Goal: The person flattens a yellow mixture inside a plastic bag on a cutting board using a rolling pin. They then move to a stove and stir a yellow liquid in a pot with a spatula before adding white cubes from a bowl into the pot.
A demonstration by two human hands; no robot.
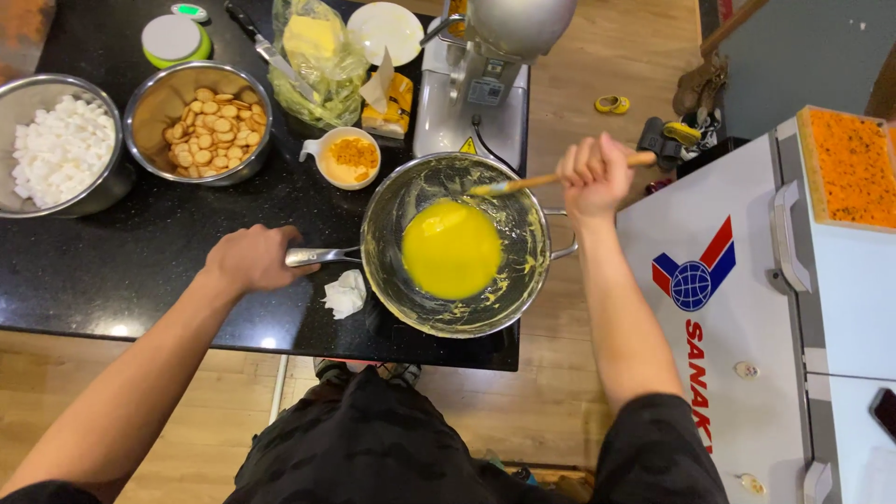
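On black worktop (140, 261): my left hand (254, 259) grips pan (455, 245) handle, axis leftward; right hand (594, 174) fisted around wooden spoon (523, 182), tip in yellow melt (452, 248), pointing left.

A round steel pan (509, 210) is sitting flat on the black table (121, 261), its inner wall smeared with pale yellow streaks. A pool of bright yellow melted liquid (452, 248) is lying in the middle of its base. Its long metal handle (322, 255) is pointing out level toward the left hand (254, 259), whose grip is closing around the handle's end. A wooden spatula (537, 180) is slanting down from the grip of the right hand (595, 175), which is wrapping its upper shaft just beyond the pan's far rim; its yellow-coated tip is resting against the inner wall above the pool.
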